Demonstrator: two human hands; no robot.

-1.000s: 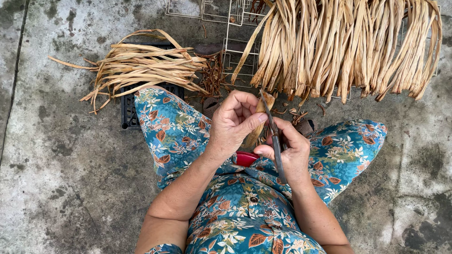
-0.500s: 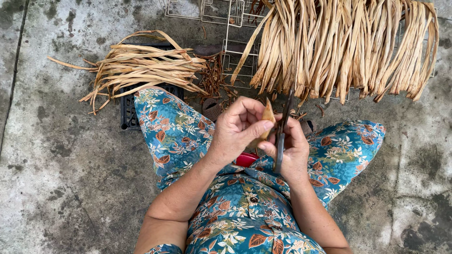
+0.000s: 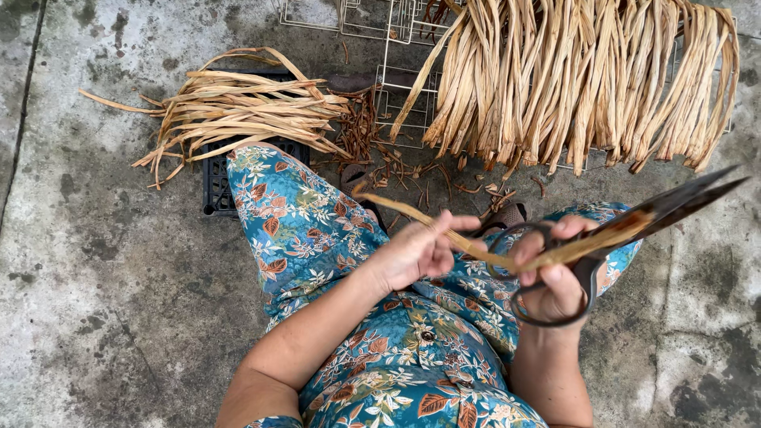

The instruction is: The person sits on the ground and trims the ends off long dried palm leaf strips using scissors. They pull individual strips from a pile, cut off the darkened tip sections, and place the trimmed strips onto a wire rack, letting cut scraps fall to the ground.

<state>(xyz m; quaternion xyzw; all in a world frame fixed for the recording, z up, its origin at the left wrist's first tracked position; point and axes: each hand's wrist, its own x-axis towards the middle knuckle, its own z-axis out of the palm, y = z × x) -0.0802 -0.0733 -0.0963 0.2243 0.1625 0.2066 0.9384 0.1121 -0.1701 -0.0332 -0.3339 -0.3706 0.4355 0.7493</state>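
At centre frame, our left hand (image 3: 416, 252) pinches a dried leaf strip (image 3: 476, 252) between its fingers, while our right hand (image 3: 555, 273) grips the scissors (image 3: 634, 226), fingers through the loops, blades pointing to the right edge. The strip runs from centre left along the blades. Leaf bundles lie upper left (image 3: 238, 107) and upper right (image 3: 587, 79) on the concrete floor (image 3: 95, 277).

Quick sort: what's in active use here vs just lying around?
In use: left hand, right hand, scissors, dried leaf strip.
Lying about: hanging strip bundle, loose strip pile, black crate, wire rack, trimmings.
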